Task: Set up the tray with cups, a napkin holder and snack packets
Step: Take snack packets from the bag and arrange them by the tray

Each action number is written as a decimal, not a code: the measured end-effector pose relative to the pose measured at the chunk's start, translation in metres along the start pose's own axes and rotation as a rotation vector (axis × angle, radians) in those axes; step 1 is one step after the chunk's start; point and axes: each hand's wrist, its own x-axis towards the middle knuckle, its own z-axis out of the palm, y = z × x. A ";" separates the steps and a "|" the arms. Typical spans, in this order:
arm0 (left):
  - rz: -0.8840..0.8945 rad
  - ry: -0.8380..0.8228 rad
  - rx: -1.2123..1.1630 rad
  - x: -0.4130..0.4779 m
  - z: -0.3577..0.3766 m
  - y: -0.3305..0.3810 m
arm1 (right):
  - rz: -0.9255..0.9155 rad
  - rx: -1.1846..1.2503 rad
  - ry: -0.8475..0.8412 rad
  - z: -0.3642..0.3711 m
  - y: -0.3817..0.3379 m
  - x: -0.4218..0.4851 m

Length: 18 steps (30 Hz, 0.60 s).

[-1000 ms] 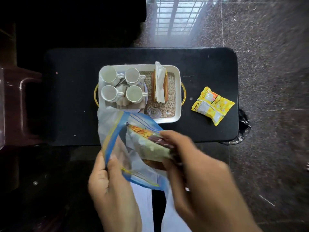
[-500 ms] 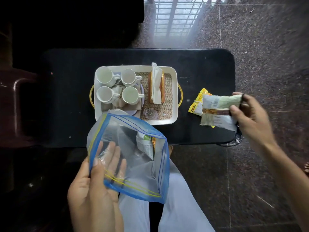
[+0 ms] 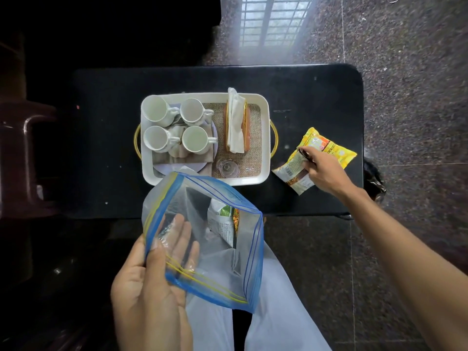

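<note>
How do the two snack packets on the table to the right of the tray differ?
The yellow packet is bright yellow with orange print; the pale packet is whitish with a brown band and a barcode. The yellow packet lies farther from the tray with no hand on it, while the right hand rests on the pale packet. The pale packet overlaps the yellow packet's near edge. Both lie flat on the black table, outside the tray.

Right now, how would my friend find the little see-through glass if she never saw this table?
Start at the white tray in the middle of the black table. Go to its woven mat, then to the near edge, just below the napkin holder. The glass sits there, clear and handleless, unlike the four white cups further left.
</note>
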 end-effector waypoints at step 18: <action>0.042 -0.021 0.051 -0.027 0.027 -0.007 | -0.354 0.058 -0.118 -0.072 -0.233 -0.196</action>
